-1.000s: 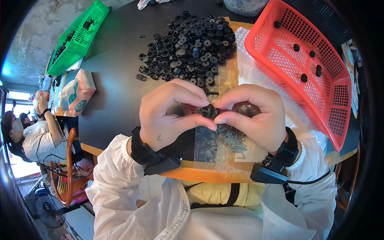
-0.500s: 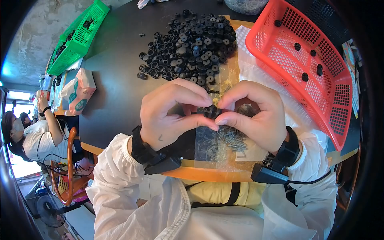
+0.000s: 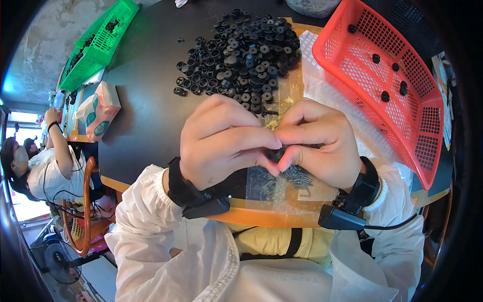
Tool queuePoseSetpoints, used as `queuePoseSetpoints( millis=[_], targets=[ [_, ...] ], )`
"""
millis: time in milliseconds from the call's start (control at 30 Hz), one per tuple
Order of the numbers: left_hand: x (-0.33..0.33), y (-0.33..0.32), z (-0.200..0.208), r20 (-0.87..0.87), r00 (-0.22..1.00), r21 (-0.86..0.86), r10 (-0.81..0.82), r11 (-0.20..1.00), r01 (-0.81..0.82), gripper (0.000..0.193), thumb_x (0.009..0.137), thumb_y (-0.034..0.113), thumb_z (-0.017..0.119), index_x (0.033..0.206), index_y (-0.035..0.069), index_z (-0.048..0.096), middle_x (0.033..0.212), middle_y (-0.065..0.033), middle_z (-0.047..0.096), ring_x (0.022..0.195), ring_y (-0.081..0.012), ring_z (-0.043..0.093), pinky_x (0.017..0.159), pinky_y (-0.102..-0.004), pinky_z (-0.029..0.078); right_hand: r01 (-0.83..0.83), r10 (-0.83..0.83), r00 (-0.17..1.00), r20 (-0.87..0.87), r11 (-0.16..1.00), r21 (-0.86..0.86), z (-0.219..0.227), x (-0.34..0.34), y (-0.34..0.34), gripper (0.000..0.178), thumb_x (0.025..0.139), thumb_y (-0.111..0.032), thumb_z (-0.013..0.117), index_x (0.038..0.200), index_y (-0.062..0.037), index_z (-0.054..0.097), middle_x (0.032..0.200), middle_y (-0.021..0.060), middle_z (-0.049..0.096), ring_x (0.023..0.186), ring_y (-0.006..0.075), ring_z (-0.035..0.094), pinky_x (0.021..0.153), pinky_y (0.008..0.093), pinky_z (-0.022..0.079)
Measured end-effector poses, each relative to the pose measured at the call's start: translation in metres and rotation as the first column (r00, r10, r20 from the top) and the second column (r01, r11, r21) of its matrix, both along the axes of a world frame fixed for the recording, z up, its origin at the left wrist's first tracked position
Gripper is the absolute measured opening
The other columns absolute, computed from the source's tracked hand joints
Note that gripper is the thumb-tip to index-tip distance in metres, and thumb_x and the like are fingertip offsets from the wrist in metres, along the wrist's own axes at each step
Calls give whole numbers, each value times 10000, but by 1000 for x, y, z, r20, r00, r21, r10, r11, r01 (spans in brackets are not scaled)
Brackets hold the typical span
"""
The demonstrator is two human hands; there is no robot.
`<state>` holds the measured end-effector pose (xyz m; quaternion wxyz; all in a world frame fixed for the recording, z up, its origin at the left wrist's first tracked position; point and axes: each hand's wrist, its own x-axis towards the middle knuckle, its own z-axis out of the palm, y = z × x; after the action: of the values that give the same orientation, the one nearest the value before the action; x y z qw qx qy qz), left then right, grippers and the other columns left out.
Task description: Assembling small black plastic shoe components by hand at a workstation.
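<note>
Between my two hands is a small black plastic part [image 3: 274,154], mostly hidden by my fingers. My left hand [image 3: 221,138] is closed on it from the left, thumb and fingertips pinched together. From the other side my right hand [image 3: 319,143] pinches the same part, its fingertips touching those of the left. Below the hands, thin metal pins or screws [image 3: 297,178] lie scattered on a clear sheet at the table's front edge. Just beyond my hands sits a large heap of black round plastic parts [image 3: 251,55], some ring-shaped, others discs with a centre hole.
A red plastic basket [image 3: 347,93] holding several black parts stands at the right on bubble wrap [image 3: 322,75]. At the left are a tissue pack [image 3: 100,110] and a green basket [image 3: 95,55] with black parts. Another person [image 3: 55,166] sits at the far left.
My left fingers have come over the black part, covering more of it, and both hands are closer together. The other person's arm has shifted slightly.
</note>
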<state>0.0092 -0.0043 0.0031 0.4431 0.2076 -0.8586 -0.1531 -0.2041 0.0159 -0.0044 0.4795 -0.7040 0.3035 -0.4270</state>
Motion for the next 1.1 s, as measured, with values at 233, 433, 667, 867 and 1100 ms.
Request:
queuePoseSetpoints(
  millis=[233,433,667,867,1100],
  targets=[
    [-4,7,3,11,1000,-27,25,999,-24,382,550,209,829,891,90,704,799,-22,603,691,-194,582,631,-310,488,40,-32,996,85,995,-87,-6,4,1,241,694,0,763,933,-18,740,854,68,643,784,179,608,675,264,474],
    [-6,1,-1,-208,978,-85,21,996,-39,423,550,316,842,885,101,700,805,-18,595,734,-214,566,662,-326,470,131,-288,937,-199,817,-562,30,-2,3,330,637,-129,813,954,-77,736,885,51,633,845,260,583,764,352,473],
    [19,-12,3,80,994,-75,-71,994,77,252,647,165,847,839,94,700,774,-7,590,745,-225,548,642,-326,430,115,-955,233,-185,216,-970,60,-30,-8,434,727,0,704,1146,-114,691,1038,41,642,948,245,566,895,393,424],
    [18,-12,2,231,954,45,-191,982,186,267,589,168,867,794,116,703,747,4,596,719,-217,544,601,-338,440,-16,-501,711,-495,691,-723,20,-10,-7,358,747,-25,671,1100,-87,679,999,58,628,940,256,570,816,369,473],
    [18,-14,-1,310,951,-81,-10,996,37,280,581,203,863,799,141,700,734,35,596,701,-184,541,587,-298,444,-30,-261,834,-487,859,-511,3,-4,-13,273,715,-142,737,980,-90,695,936,31,612,903,259,559,797,368,471]
  ],
)
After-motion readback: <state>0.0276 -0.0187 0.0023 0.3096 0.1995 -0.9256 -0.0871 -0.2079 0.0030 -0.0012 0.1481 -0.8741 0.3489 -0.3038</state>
